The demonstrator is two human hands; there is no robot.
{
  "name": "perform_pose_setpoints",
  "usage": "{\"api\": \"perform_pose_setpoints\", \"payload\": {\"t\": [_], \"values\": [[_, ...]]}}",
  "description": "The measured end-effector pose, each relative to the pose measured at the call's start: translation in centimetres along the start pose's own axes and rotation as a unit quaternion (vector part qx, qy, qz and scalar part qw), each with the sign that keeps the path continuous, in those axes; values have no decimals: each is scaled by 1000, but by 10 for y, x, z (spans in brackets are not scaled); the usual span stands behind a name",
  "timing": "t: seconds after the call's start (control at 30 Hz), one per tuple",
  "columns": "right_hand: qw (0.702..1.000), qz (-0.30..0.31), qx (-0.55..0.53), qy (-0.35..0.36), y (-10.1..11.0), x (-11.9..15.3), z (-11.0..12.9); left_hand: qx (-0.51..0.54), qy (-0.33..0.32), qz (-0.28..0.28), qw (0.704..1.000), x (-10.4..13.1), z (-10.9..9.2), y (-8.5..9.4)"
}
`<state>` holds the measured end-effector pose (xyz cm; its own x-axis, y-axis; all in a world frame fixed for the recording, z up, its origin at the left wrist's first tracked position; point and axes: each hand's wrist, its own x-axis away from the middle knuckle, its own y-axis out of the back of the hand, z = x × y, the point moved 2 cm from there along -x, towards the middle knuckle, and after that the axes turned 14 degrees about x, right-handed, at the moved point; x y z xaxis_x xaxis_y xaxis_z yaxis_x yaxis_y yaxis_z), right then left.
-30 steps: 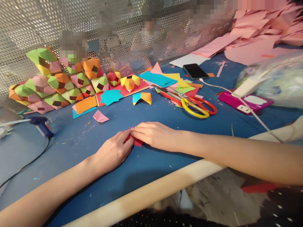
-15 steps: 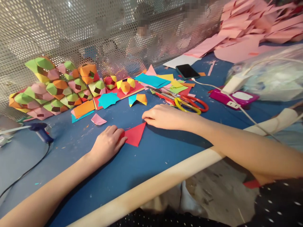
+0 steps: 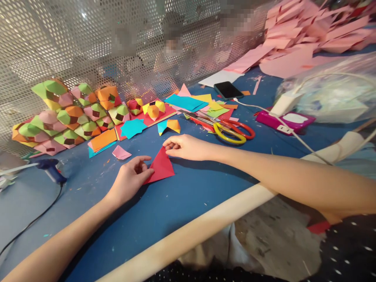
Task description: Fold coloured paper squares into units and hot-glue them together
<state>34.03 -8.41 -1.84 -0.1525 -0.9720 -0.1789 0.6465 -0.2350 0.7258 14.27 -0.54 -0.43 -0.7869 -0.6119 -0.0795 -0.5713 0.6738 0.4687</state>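
on blue table [image 3: 135, 231], parted left hand [image 3: 127, 177] touches red paper [image 3: 162, 166], right hand [image 3: 183, 147] pinches it, magenta pack [image 3: 301, 126] markings illegible.

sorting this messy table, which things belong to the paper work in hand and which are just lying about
Part of it:
- red paper, between left hand and right hand
- likely folded paper shapes, coloured sheets, scissors, glue gun

Seemingly just lying about:
- phone
- white cable
- purple packet
- plastic bag

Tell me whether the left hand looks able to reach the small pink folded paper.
Probably yes: the pink folded paper lies just beyond the left hand with nothing visible between them, though its thumb is at the red paper.
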Motion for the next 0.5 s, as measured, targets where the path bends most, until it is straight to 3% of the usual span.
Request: {"api": "perform_pose_setpoints", "payload": {"t": [0.1,0.2,0.3,0.5], "values": [[989,-14,-140,-54,-5,0,2,102,-25,-59,993,0,-1,0],[973,22,-220,-67,-7,2,7,150,-41,-91,984,1,0,-1],[977,31,-209,-34,-5,4,11,179,-22,-85,980,2,0,-4],[990,-29,-129,40,2,7,14,223,32,-24,974,-1,0,-11]]}}
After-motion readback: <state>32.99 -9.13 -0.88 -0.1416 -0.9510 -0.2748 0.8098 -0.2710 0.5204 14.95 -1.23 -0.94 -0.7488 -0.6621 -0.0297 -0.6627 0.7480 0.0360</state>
